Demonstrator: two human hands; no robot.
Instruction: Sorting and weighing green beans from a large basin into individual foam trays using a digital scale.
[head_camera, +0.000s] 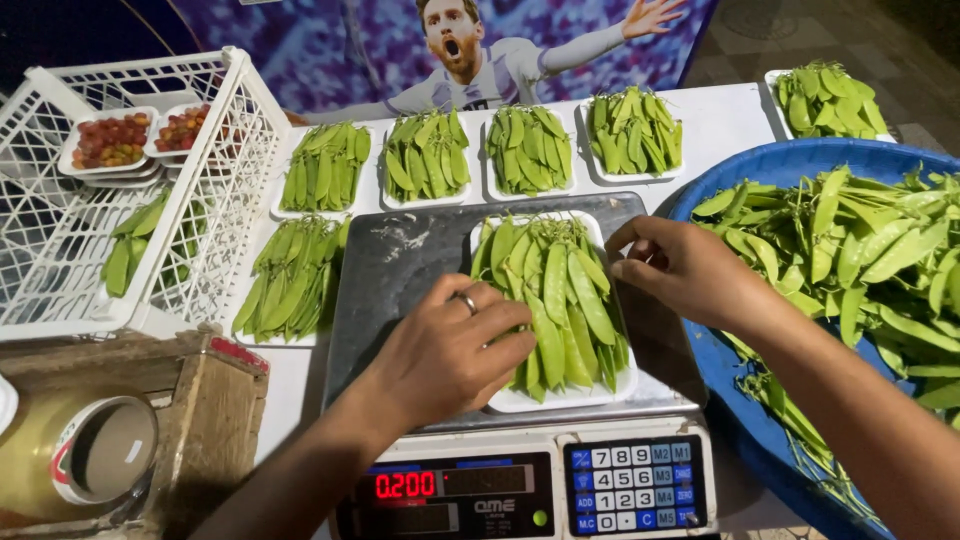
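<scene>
A white foam tray (560, 400) heaped with flat green pea pods (560, 290) sits on the metal pan of a digital scale (400, 270). My left hand (450, 350), with a ring on one finger, lies flat against the tray's left side, fingertips on the pods. My right hand (680, 265) hovers at the tray's upper right corner, fingers curled and touching the pods' tips; nothing is gripped in it. The scale's red display and keypad (635, 485) face me.
Several filled pod trays (530, 150) line the white table behind the scale, one more (295, 275) at its left. A blue basin (790, 160) of loose pods stands at right. A white plastic crate (215, 190) holds trays at left. Tape roll (100, 450) in cardboard box at lower left.
</scene>
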